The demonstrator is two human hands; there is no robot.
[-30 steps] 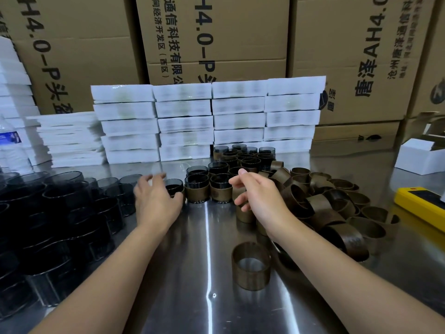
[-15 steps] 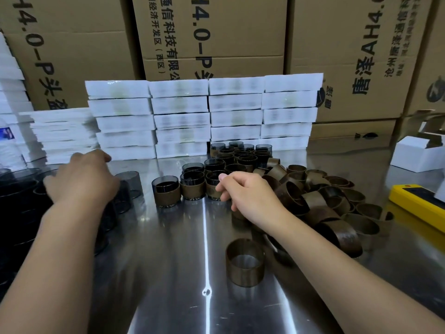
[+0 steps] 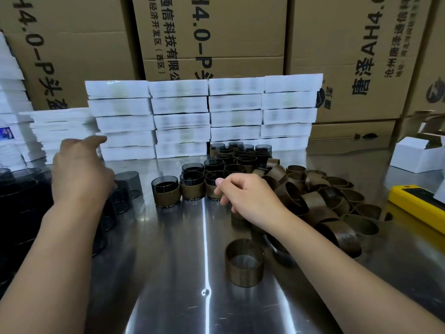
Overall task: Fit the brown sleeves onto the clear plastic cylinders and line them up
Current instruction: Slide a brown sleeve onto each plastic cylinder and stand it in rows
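Left hand [image 3: 79, 172] over the heap of bare clear cylinders [image 3: 21, 201] at the left edge of the desk [image 3: 168, 261], fingers dipped out of sight behind the knuckles; impossible to tell whether gripping anything. Right hand [image 3: 250, 198] at centre, fingers curled down over a brown sleeve [image 3: 237, 216] mostly hidden beneath the palm; hold likewise unclear. Between the hands, three sleeved cylinders [image 3: 192, 186] in a row, side by side. Rear cluster [image 3: 240, 155] of the same packed behind. Loose sleeves [image 3: 325, 201] piled to the right. One upright sleeve [image 3: 244, 265] alone, nearer. Farther back, stacked white boxes [image 3: 180, 116] before cardboard cartons [image 3: 212, 32].
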